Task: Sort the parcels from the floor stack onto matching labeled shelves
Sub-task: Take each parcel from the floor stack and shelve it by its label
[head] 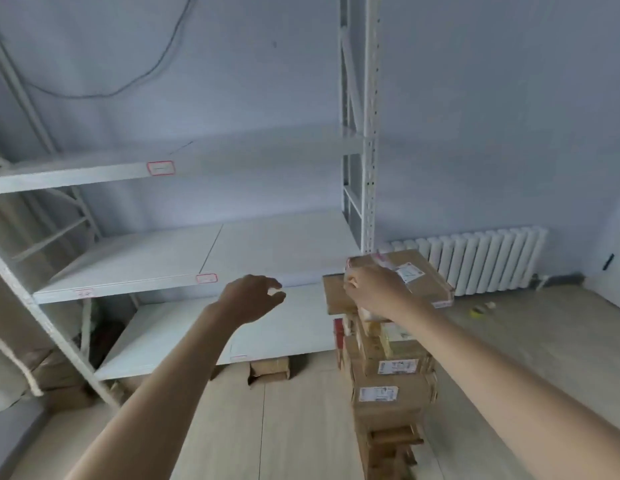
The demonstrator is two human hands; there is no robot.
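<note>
The top parcel (410, 277) is a flat brown cardboard box with a white label, lying at the summit of a tall, uneven stack of parcels (388, 382) that rises from the wooden floor (284, 427) just right of the shelving. Its broad face is up and it sits skewed on the stack, its long axis running from the near left toward the far right, with a second flat box (336, 296) jutting out to the left just beneath it.

The right hand (374, 292) is at the parcel's near-left corner, fingers curled onto that edge; it appears to be gripping the box, though the fingertips are partly hidden by the hand itself. The left hand (254, 297) hangs in the air to the left of the stack, well apart from any box, fingers loosely curled around nothing.

So the parcel lies ahead and to the right of the grip, most of its length beyond the right hand; lifting by that corner alone would likely tip it, and the free left hand is the nearer one to steady the left edge.

To the left stands the white metal shelf unit (369, 168), 3 bare boards showing, with red-bordered labels (160, 168) on their front edges, too blurred to read. A white radiator (485, 258) stands against the wall behind the stack.
</note>
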